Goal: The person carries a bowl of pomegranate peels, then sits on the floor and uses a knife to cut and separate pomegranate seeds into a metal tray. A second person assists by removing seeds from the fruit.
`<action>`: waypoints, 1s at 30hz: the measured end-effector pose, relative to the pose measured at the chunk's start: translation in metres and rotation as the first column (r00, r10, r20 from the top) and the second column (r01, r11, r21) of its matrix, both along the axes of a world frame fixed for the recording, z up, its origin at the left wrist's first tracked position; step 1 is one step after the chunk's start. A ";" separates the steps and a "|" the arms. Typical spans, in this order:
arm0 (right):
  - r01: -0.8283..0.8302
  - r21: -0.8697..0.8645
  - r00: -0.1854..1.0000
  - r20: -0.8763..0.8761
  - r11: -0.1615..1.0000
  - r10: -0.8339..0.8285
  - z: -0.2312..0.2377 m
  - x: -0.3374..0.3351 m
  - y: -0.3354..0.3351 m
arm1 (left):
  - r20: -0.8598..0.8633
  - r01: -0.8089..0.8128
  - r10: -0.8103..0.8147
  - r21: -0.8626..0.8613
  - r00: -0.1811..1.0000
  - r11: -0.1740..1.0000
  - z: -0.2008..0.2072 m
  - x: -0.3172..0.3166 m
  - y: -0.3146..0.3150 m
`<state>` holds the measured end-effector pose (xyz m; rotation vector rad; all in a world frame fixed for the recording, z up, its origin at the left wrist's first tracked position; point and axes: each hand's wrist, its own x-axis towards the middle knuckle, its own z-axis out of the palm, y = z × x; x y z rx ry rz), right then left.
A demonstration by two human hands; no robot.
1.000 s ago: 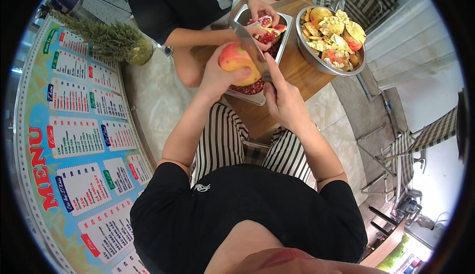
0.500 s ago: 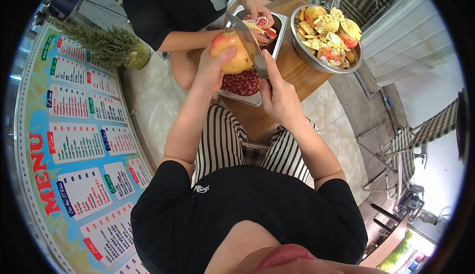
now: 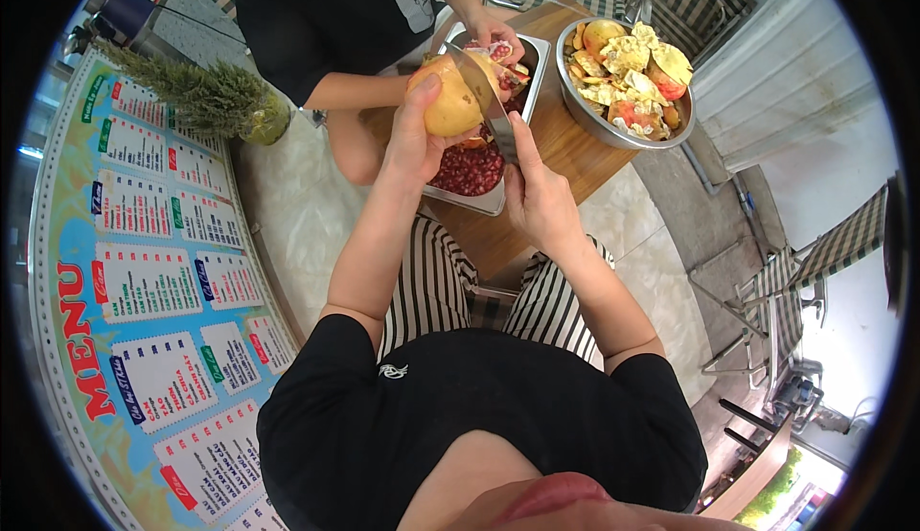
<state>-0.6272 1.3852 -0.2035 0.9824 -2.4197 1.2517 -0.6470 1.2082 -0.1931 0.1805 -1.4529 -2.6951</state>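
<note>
A yellowish-red pomegranate is gripped in my left hand, the thumb pressed on its near side. My right hand closes around a knife, its index finger stretched along the back of the broad blade. The blade stands against the fruit's right side; whether its edge is in the rind I cannot tell. Beneath my hands a steel tray holds loose dark red pomegranate seeds. The knife's handle is hidden in my right hand.
Across the tray a person in a dark shirt holds an opened pomegranate piece over it. A metal bowl of rinds and fruit stands right on the wooden table. A large menu board, a potted plant and folding chairs stand around.
The pomegranate has turned in my left hand, so more yellow rind shows. The knife has shifted slightly down with my right hand. The view has moved a little.
</note>
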 end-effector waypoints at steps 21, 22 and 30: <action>-0.018 -0.192 0.992 -0.128 0.981 -0.007 0.007 -0.011 -0.007 | -0.026 0.076 -0.071 0.313 0.997 0.947 0.051 0.010 0.030; -0.040 -0.277 0.996 -0.083 0.960 0.018 0.018 -0.010 -0.008 | -0.115 0.106 -0.073 0.321 0.991 0.941 0.058 0.016 0.032; -0.108 -0.756 0.714 0.393 0.645 0.580 0.031 0.010 -0.023 | -0.504 0.179 -0.084 0.144 0.860 0.973 0.008 0.006 -0.002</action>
